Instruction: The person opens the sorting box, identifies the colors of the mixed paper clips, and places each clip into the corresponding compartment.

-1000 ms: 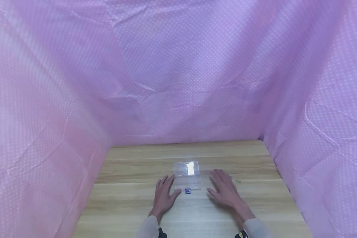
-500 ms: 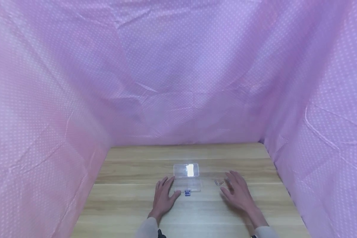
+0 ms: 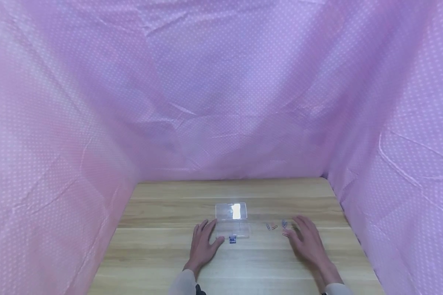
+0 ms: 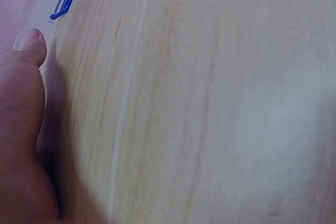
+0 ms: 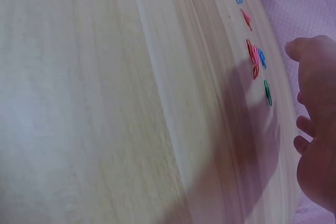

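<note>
A clear plastic box (image 3: 240,230) lies on the table with its clear lid (image 3: 224,211) folded back. At its front edge sits a blue latch (image 3: 232,239), which also shows as a blue clasp (image 4: 64,3) in the left wrist view. My left hand (image 3: 203,246) rests at the box's left side, fingers loosely extended. To the right of the box lie several paper clips (image 3: 274,227), among them a green paper clip (image 5: 268,93), a blue paper clip (image 5: 262,58) and a red paper clip (image 5: 255,72). Beside them, my right hand (image 3: 309,242) is spread, gripping nothing visible.
The wood-grain table (image 3: 162,205) ends at a pink dotted curtain (image 3: 229,143) at the back and both sides. A bright light reflection covers part of the lid.
My right hand has drawn away to the right from near the box. Paper clips now show between it and the box. My left hand keeps its place.
</note>
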Available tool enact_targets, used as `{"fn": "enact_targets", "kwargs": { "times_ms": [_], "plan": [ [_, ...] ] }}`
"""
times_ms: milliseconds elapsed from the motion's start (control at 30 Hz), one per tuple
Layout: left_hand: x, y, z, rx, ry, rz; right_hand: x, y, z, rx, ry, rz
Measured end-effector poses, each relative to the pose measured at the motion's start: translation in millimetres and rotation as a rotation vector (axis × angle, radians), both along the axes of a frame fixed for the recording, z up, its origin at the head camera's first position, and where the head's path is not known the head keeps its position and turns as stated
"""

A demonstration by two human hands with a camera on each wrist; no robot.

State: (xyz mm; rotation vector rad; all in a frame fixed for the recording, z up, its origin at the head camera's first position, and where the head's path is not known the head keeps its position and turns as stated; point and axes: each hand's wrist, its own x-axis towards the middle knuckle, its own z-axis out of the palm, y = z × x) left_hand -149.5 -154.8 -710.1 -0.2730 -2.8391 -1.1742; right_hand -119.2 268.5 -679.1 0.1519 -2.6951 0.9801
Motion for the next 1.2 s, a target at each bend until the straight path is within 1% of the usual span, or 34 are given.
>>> {"fn": "enact_targets", "kwargs": {
  "times_ms": [100, 233, 300, 467, 567, 800, 933, 1200],
  "plan": [
    [-0.9, -0.7, -1.4, 0.007, -0.012, 0.002, -0.4, 5, -2.4, -0.021, -0.029, -0.009],
    [-2.2, -1.1, -3.3, 0.007, 0.0, 0.002, -2.4, 11, -4.8, -0.032, -0.039, -0.022],
    [-2.8, -0.7, -5.1, 0.004, 0.019, 0.004, -2.7, 13, -5.6, -0.031, -0.034, -0.025],
    [-3.4, 1.1, -8.7, -0.031, 0.09, 0.003, -2.8, 16, -7.6, -0.031, -0.035, -0.037],
    [-3.0, 1.2, -9.3, -0.04, 0.108, 0.005, -3.0, 16, -10.0, -0.032, -0.013, -0.044],
    [-1.6, 1.4, -6.3, -0.015, 0.063, 0.006, -2.5, 15, -19.9, -0.035, 0.052, -0.066],
    [-2.2, 0.8, -5.6, -0.017, 0.047, 0.002, -2.1, 13, -25.5, -0.046, 0.086, -0.081],
    [-2.3, -1.4, -5.6, -0.017, 0.038, 0.011, -4.0, 6, -35.1, -0.057, 0.172, -0.099]
  ]
}}
